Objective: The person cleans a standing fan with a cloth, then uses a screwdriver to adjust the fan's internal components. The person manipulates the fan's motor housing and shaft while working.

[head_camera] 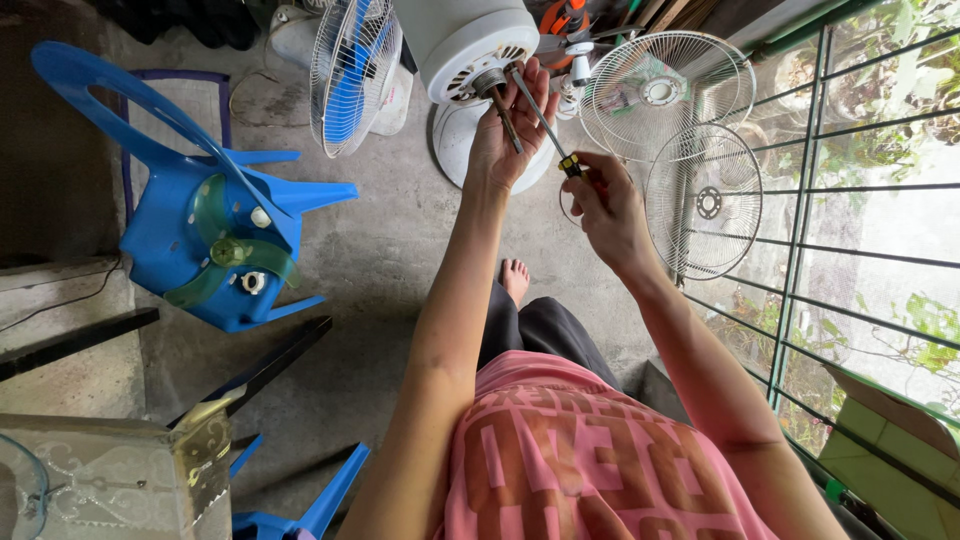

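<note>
left hand (508, 135) cups the white fan motor housing (465, 45), fingers wrapped by its shaft (497, 95); right hand (605, 205) fingers pinch a screwdriver (545, 125) — tip at the housing; wire fan grilles (700, 195) stand just right.

Concrete floor (400, 250), blue chair (190, 235), barred window (860, 200).

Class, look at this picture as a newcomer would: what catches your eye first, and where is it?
At top centre, the left hand steadies a white fan motor housing while the right hand works a screwdriver at its shaft. Left of them, a bright blue plastic chair carries a translucent green fan blade. Two white wire fan guards lean at the right.
</note>
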